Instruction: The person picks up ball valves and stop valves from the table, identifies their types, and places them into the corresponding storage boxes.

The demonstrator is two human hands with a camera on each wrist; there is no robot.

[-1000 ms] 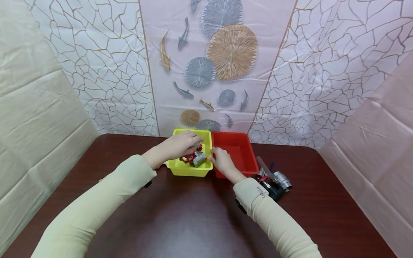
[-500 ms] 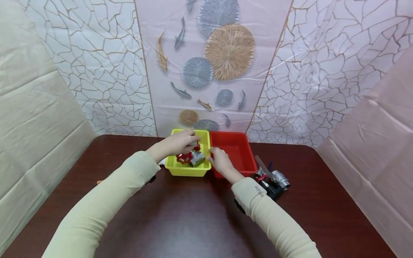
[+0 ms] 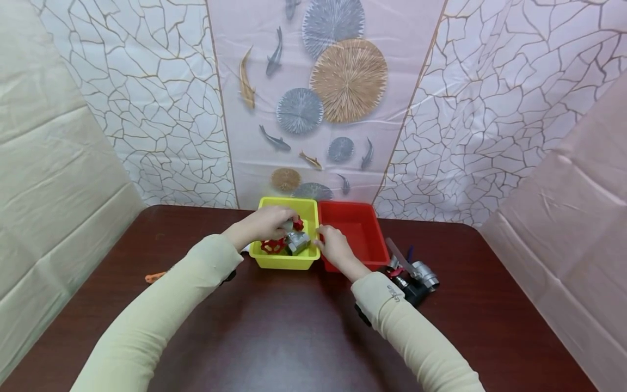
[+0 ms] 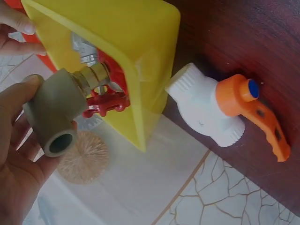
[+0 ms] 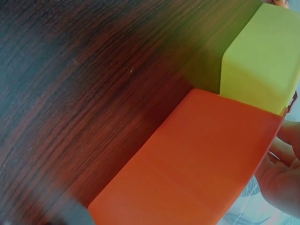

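Note:
My left hand (image 3: pixel 266 223) grips a grey plastic pipe valve (image 4: pixel 58 105) by its body, over the yellow bin (image 3: pixel 284 262). Its brass neck points toward a red handwheel (image 4: pixel 108 101) inside the bin mouth. In the head view, a metal valve (image 3: pixel 297 242) lies in the bin, with another red handwheel (image 3: pixel 272 246) beside it. My right hand (image 3: pixel 336 246) holds the adjoining rims of the yellow bin and the red bin (image 3: pixel 360 231), fingers curled at the edge. My left fingers partly hide the grey valve in the head view.
A white valve with an orange handle (image 4: pixel 229 101) lies on the table left of the yellow bin. Right of the red bin sit several metal and black valves (image 3: pixel 416 280). A patterned cloth (image 3: pixel 303 158) hangs behind the bins.
My left hand has come slightly lower and nearer in the yellow bin with the grey valve. The red handwheel beside the metal valve has shifted left. My right hand stays at the rims.

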